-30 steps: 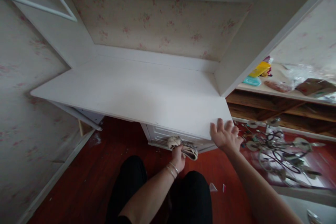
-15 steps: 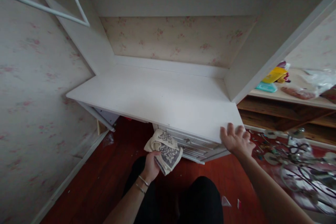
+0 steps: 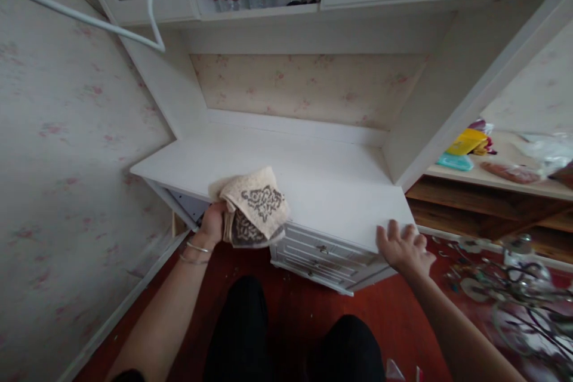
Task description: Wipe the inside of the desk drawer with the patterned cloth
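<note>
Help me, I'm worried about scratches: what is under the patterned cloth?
White desktop shows beyond the patterned cloth in the left hand, red floor below. Whatever part of the desktop the cloth covers, including any marks, is hidden.

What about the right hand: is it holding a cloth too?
No, the right hand is spread over the front right corner of the white desk, while the patterned cloth is in the left hand.

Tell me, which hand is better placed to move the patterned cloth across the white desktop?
Probably the left hand: it grips the patterned cloth at the front edge of the white desktop. The right hand is spread near the desktop's right front corner, apart from the cloth.
</note>
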{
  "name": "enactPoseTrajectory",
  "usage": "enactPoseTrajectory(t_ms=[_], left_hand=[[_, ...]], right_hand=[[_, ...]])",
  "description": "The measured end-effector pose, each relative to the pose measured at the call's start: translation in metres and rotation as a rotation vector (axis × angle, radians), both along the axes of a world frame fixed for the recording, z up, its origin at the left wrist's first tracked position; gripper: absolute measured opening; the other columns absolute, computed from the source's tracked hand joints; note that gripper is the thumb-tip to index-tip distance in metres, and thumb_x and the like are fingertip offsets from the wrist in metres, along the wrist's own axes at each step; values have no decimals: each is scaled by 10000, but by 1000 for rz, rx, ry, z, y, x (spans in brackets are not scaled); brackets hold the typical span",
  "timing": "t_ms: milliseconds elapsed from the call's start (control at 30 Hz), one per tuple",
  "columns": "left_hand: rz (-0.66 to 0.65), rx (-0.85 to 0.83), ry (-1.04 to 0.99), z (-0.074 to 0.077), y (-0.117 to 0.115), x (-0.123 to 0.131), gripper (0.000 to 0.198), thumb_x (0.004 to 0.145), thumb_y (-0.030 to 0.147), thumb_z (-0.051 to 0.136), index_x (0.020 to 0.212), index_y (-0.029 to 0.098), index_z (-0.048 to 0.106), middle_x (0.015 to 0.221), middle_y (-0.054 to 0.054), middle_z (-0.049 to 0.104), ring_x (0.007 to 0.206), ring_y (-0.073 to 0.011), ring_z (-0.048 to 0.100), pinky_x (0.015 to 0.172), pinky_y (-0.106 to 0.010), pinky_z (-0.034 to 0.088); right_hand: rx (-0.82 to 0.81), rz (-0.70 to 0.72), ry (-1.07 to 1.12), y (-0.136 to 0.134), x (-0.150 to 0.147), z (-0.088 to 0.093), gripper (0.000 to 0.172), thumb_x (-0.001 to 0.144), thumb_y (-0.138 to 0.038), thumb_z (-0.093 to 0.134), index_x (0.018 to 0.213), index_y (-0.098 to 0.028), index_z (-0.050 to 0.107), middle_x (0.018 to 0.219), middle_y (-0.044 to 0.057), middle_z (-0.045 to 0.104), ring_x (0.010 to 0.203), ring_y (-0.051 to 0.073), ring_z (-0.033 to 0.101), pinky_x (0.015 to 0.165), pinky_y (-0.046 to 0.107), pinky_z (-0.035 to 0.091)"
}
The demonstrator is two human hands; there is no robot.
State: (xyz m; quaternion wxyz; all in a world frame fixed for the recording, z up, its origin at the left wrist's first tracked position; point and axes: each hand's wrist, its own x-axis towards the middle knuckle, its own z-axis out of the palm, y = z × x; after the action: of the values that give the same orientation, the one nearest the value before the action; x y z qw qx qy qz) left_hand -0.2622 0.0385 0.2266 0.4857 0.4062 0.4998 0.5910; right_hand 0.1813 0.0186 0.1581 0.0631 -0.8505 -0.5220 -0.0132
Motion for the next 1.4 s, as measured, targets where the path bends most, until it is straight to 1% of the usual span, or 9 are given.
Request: enactPoseTrajectory(t_ms=[167,233,333,500,767,833,1000,1133,1400], left_hand=[[-379,392,1009,64,68,20,322,679,256,584,968,203,718,977,-46,722,1006,-250,626,945,-398,457],[-400,494,1380,55,82,44,392,725,196,555,1088,257,691,1087,-34,701,1043,-231,603,974,-396,423],[-331,582,1574,9,86,84,425,843,141,454,1199,286,636,1217,-38,647,1122,-226,557,1014,-421,378],[-205,519,1408,-49,75,108,459,860,180,481,1297,295,561,1372,-61,527,1317,-291,389,1122,-490,231],[-8,600,1300,-2,102,55,520,861,113,408,1358,238,490,1415,-61,482,1325,-218,399,1137,-394,284],[-95,665,1334,3,105,53,532,867,112,411,1379,247,472,1442,-57,457,1353,-229,366,1145,-411,263],[-533,520,1367,-28,94,66,594,840,69,416,1357,348,498,1491,8,404,1417,-268,263,1171,-536,76],[-548,409,1154,-44,93,71,580,830,66,412,1304,368,553,1491,31,399,1428,-263,244,1171,-541,64],[-533,425,864,-29,114,82,456,853,124,422,1180,345,651,1442,55,467,1419,-180,271,1194,-405,89]], right_hand=[[24,-6,-39,0,0,-2,698,913,-641,62,1315,-263,488,1391,190,383,1217,419,412,835,612,399],[33,-9,-48,1,1,-4,690,916,-638,66,1333,-268,471,1395,188,378,1214,411,413,832,605,401],[21,-14,-59,1,1,-5,670,922,-628,87,1367,-272,438,1415,189,356,1221,406,400,838,604,394],[21,10,-98,1,2,-7,675,930,-615,76,1398,-258,407,1435,204,330,1231,406,381,841,597,388],[6,-6,-71,2,0,-2,670,927,-614,84,1390,-260,415,1437,196,331,1233,410,378,838,598,393],[15,-1,-68,1,0,-1,669,926,-617,88,1379,-258,425,1428,195,341,1226,412,386,836,599,395],[23,-5,-59,1,0,0,676,919,-633,91,1341,-259,464,1401,189,374,1210,415,407,836,601,400],[5,-11,-50,1,-1,1,675,919,-635,93,1356,-265,451,1411,184,367,1222,410,403,851,603,392],[-3,-16,-42,2,-1,1,670,920,-630,98,1367,-268,443,1425,181,354,1237,407,389,859,596,386]])
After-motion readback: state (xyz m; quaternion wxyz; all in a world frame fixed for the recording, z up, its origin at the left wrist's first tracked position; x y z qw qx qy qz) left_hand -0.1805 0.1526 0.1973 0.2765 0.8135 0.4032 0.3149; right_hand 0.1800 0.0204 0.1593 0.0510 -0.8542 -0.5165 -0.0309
